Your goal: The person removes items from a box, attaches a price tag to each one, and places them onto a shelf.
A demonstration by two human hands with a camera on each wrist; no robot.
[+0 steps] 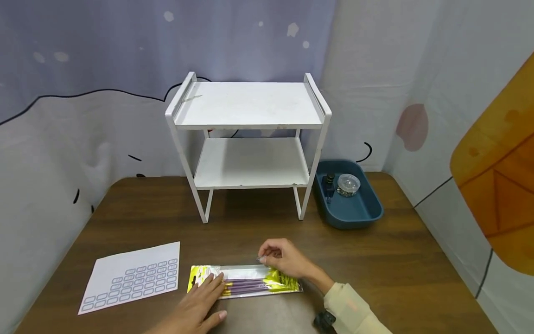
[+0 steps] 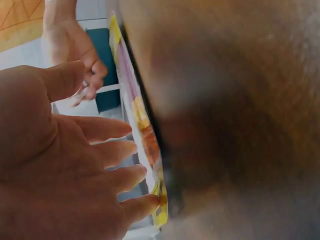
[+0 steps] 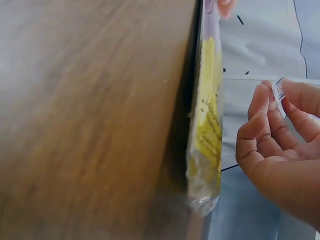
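A flat plastic packet (image 1: 246,286), yellow at both ends with slim purple sticks inside, lies on the table near its front. On the packet's left end rest the fingertips of my left hand (image 1: 200,301), its fingers straight and spread. My right hand (image 1: 285,260) is just above the packet's right half and pinches a small white label (image 3: 278,91) between thumb and fingertips. In the right wrist view a printed border shows on this label. What kind of sticks they are cannot be made out.
A white sheet of bordered labels (image 1: 137,273) lies to the left, with part of its rows blank. Behind stands a white two-tier shelf (image 1: 250,104). At the back right, a blue tray (image 1: 354,215) holds a dark bottle (image 1: 328,185) and a round clear-lidded container (image 1: 348,184).
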